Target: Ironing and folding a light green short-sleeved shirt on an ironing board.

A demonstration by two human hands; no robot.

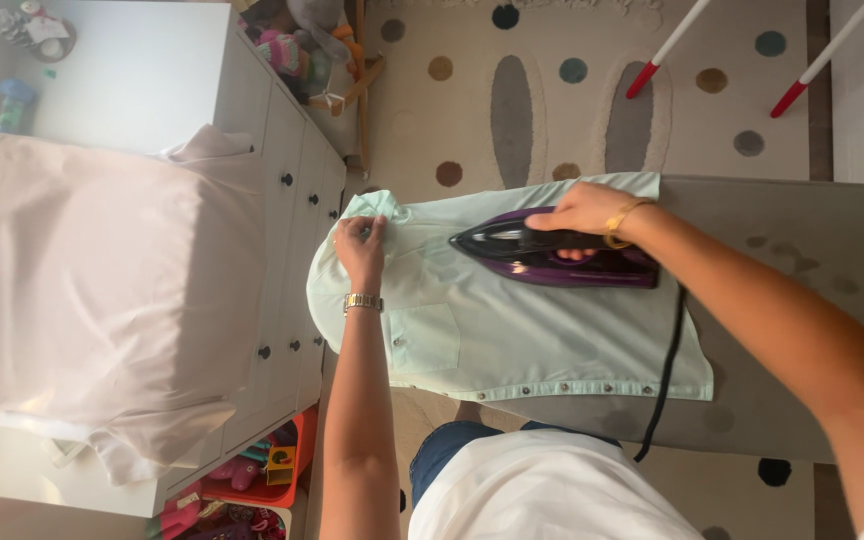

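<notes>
A pale mint button-up shirt (pixel 512 330) lies spread over the end of a grey ironing board (pixel 812 260), filling the middle of the view, its row of small snaps running along the hem edge toward 6 o'clock. The right hand (pixel 584 208) comes in from 4 o'clock and has its grip clamped on the handle of a purple steam iron (pixel 552 255), which sits flat on the shirt with its pointed nose aimed toward 9 o'clock; a gold bracelet (pixel 620 222) circles that wrist. The iron's black cord (pixel 667 370) drops off the heel toward 6 o'clock and crosses the shirt's edge. The left hand (pixel 360 250) reaches up from 6 o'clock, fingers closed and pinching the fabric near the collar at the shirt's 9 o'clock end, just beyond the iron's nose, a metal wristwatch (pixel 363 301) on the wrist. At 9 o'clock stands a white chest of drawers (pixel 292 200) with a pale pink cloth (pixel 102 290) draped over its top. A cream rug with coloured dots (pixel 572 90) covers the floor toward 12 o'clock
</notes>
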